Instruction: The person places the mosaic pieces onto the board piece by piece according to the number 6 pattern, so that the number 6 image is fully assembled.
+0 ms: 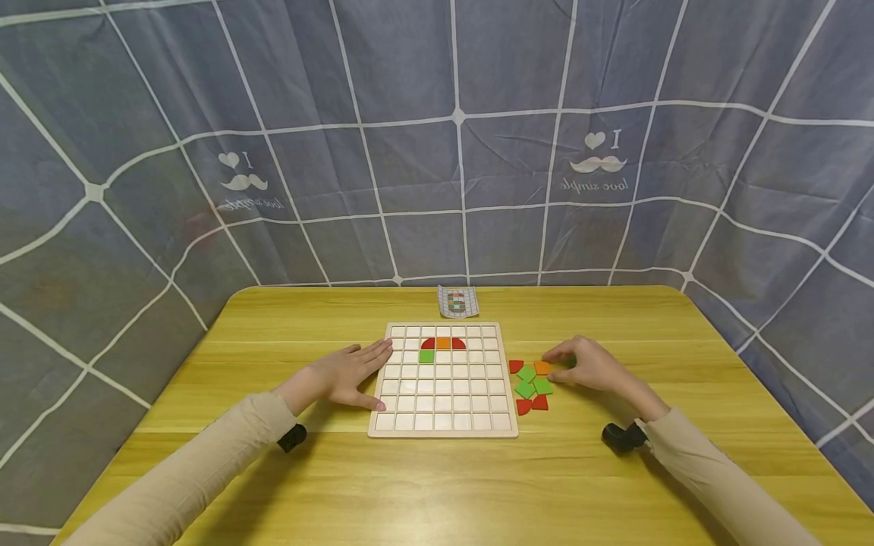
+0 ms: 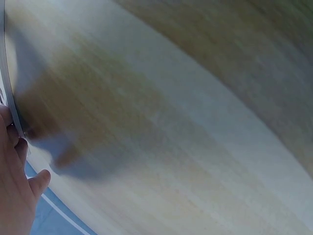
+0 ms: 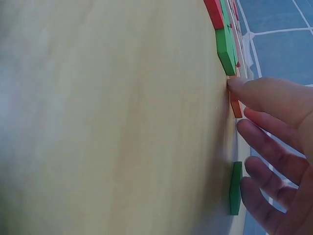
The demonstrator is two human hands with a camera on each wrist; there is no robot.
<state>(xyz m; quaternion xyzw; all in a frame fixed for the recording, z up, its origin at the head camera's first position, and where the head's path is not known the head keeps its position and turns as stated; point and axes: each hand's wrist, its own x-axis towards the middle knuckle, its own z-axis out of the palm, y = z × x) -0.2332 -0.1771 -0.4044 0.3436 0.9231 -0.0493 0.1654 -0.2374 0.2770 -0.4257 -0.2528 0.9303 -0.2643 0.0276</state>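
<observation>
A wooden grid board (image 1: 442, 434) lies flat on the table, with two red quarter-round tiles, an orange square tile (image 1: 443, 343) and a green square tile (image 1: 426, 356) in its upper cells. My left hand (image 1: 347, 375) rests at the board's left edge, fingers straight and spread; the left wrist view shows it (image 2: 17, 181) only partly. To the right of the board, my right hand (image 1: 592, 367) pinches an orange square tile (image 1: 542, 368) between thumb and index finger, the tile still at table level. Green tiles (image 1: 525, 389) and red tiles (image 1: 540, 403) lie loosely beside it.
A small paper card (image 1: 458, 302) with a coloured grid picture lies behind the board. In the right wrist view, a separate green tile (image 3: 236, 188) sits by the lower fingers. A grey curtain (image 1: 410, 167) with white lines surrounds the wooden table (image 1: 437, 493).
</observation>
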